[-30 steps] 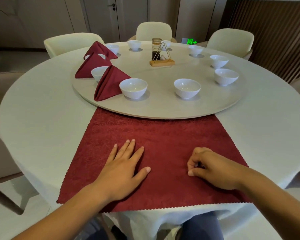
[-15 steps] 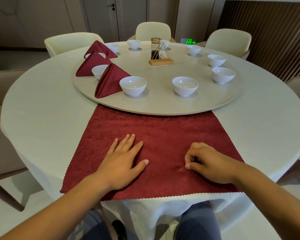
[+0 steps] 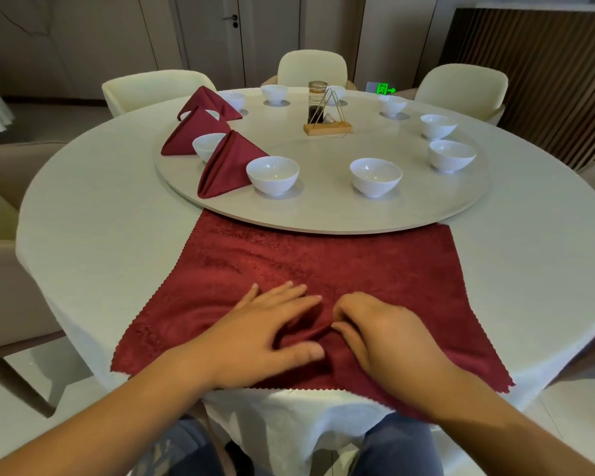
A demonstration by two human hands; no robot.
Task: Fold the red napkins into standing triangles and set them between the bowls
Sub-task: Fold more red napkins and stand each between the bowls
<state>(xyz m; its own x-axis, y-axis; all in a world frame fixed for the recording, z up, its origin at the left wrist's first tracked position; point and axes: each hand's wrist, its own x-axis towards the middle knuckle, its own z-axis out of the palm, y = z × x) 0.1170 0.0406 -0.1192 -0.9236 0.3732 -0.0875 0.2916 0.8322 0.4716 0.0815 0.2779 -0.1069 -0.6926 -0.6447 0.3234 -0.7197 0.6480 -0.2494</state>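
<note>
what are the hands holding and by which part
The flat red cloth napkin: the right hand pinches a raised fold near its middle; the left hand presses flat beside, thumb against that fold.

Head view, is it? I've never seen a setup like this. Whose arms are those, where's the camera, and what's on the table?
No machine here: a person wears a camera on the head, looking down at their own bare hands. A red napkin lies spread on the round table. The left hand rests on it with fingers stretched; the right hand pinches a raised ridge of cloth near its middle. Beyond, a turntable carries white bowls, three folded napkins standing among them on the left, and a wooden stand with a jar.
</note>
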